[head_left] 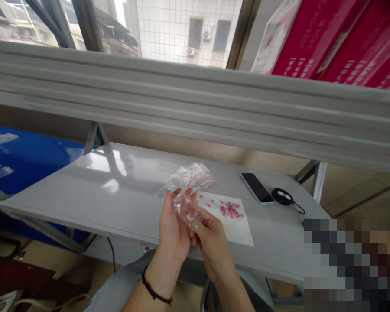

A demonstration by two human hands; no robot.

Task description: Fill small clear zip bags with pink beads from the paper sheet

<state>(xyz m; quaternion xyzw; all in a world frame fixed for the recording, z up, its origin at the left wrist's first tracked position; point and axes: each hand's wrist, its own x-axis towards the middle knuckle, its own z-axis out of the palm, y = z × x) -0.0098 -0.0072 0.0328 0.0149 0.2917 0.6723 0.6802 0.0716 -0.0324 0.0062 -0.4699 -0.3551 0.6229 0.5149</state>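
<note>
Over the front of the grey table, my left hand [173, 227] lies palm up under a small clear plastic bag [186, 211], its fingers bent up around the bag's far side. My right hand [209, 234] pinches the near right corner of the same bag between thumb and fingers. Just beyond my hands lies a loose pile of clear zip bags [193, 175] with pink-red seal lines. To the right, a white sheet of paper [238, 229] carries a cluster of small pink pieces [230, 210], with several more scattered toward its left side.
A phone [257, 188] and a round black case with a loop [282, 196] lie at the table's right. Across the front runs a grey shelf beam [195, 99], with pink boxes [315, 39] above it. A blue surface [35, 160] stands left; the lower right corner is pixelated.
</note>
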